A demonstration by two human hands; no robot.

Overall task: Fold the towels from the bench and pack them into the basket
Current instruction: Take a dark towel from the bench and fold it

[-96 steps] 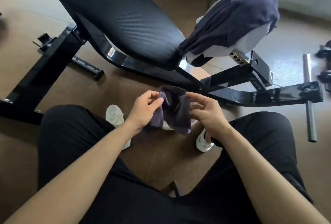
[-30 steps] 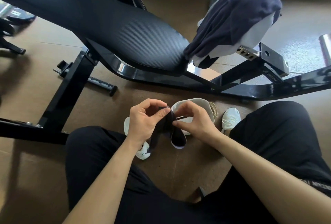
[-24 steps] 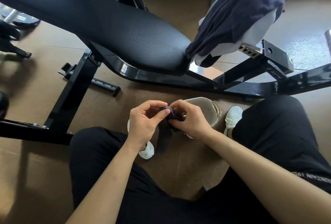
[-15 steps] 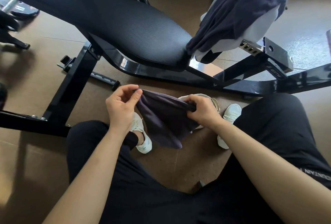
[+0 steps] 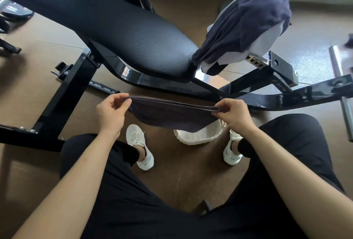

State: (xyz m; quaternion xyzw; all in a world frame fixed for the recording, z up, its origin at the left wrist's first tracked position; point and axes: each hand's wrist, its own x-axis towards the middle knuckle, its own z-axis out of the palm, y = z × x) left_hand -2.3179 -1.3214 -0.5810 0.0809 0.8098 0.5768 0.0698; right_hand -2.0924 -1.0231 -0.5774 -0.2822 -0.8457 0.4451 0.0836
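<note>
Left hand [image 5: 110, 111] and right hand [image 5: 234, 113] pinch towel [image 5: 172, 117] ends; long axis left-right; basket [image 5: 196, 137] directly beneath, nearer right hand.

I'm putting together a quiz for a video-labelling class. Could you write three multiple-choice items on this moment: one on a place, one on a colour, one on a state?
1. Where is the basket?
A. on a shelf
B. on the floor between the white shoes
C. on the person's lap

2. What colour is the towel in the hands?
A. dark grey
B. red
C. yellow

3. How is that towel held?
A. rolled into a ball
B. dropped on the floor
C. stretched between the left hand and the right hand

Answers:
1 B: the basket sits on the brown floor, with one shoe on each side.
2 A: the cloth looks dark grey.
3 C: each hand pinches one end, and the top edge runs taut.
</note>
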